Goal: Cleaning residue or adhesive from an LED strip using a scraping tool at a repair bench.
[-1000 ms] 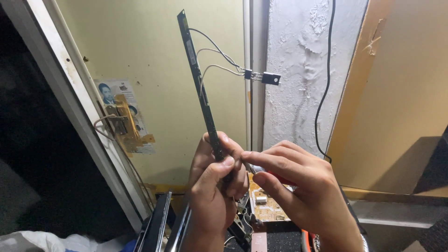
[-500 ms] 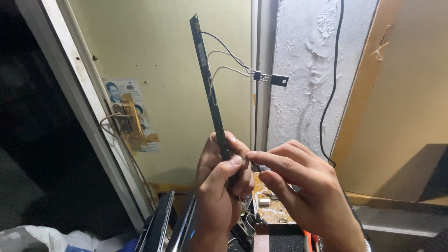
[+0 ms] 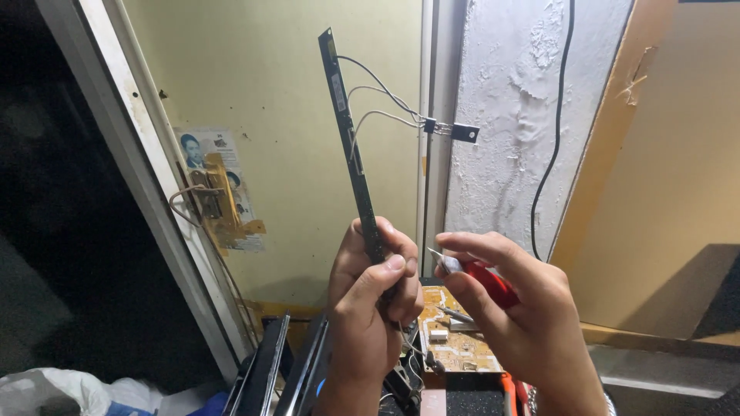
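Left hand point(image 3: 370, 308) gripped long narrow circuit strip point(image 3: 351, 146) upright before wall, 3 grey wires point(image 3: 381, 96) running to small black component point(image 3: 465, 132). Right hand point(image 3: 516, 316) pinched red-handled tool point(image 3: 478, 279), tip beside strip. Likely probing step; next needed steady tip placement.

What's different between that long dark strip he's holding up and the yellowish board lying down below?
The narrow dark strip stands nearly upright in the left hand; the yellowish circuit board lies flat, unheld. The strip is long and thin, the board broad. Thin grey wires run off the strip to a small black part; the board shows none such. Both look like electronics.
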